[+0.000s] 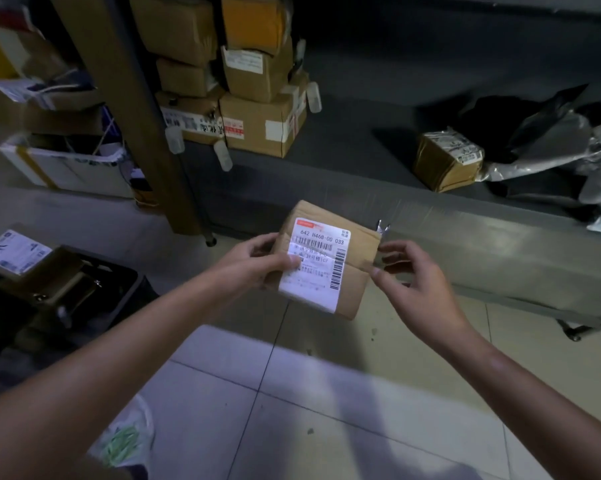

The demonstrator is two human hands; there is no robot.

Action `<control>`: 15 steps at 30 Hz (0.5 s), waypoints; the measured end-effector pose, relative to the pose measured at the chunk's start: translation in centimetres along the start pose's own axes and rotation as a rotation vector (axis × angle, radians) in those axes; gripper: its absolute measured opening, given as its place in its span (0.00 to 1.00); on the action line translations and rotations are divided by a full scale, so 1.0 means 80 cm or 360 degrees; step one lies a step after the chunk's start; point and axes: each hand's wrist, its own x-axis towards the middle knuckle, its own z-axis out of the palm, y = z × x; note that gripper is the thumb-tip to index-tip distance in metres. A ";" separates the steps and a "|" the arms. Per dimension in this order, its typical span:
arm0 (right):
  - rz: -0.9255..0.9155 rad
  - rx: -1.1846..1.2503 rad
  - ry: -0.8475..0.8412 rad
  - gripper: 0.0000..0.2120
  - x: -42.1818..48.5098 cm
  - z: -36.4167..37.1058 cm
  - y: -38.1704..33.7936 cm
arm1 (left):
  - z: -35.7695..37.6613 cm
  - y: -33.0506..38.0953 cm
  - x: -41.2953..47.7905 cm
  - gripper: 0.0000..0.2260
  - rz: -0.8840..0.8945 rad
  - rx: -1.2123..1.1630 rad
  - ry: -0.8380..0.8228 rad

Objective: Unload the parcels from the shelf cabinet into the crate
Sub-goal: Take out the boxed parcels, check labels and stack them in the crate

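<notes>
A small brown cardboard parcel (356, 271) with a white barcode label hangs in front of me, above the tiled floor. My left hand (257, 263) grips its left edge, thumb on the label. My right hand (410, 275) pinches the parcel's right edge with thumb and fingertips. The dark crate (119, 289) sits at the lower left with parcels in it. On the low grey shelf (465, 237) behind lie a tape-wrapped brown parcel (446, 161) and grey plastic mailer bags (548, 140).
A stack of cardboard boxes (243, 88) stands on the shelf at upper centre, beside a brown upright post (136, 116). A white box (63, 161) and more parcels fill the left. A labelled parcel (15, 252) tops the crate. My shoe (126, 438) is at the bottom.
</notes>
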 end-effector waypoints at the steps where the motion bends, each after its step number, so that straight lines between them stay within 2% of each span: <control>1: -0.0030 -0.0013 -0.0019 0.18 0.000 -0.001 -0.001 | -0.001 0.001 0.002 0.26 -0.0025 -0.0043 0.0022; 4: -0.0205 -0.0153 -0.0188 0.34 -0.006 -0.005 -0.005 | 0.000 0.001 0.007 0.14 -0.0160 -0.0162 0.0136; 8: -0.0467 -0.0535 -0.0315 0.49 -0.008 -0.006 -0.001 | 0.000 0.005 0.008 0.16 -0.0348 -0.0322 0.0111; 12: -0.0629 -0.0783 -0.0283 0.52 -0.002 -0.008 0.003 | 0.000 0.005 0.012 0.20 -0.0370 -0.0318 0.0105; 15: -0.0748 -0.0772 -0.0296 0.51 0.002 -0.010 0.006 | -0.002 0.005 0.012 0.21 -0.0392 -0.0316 0.0104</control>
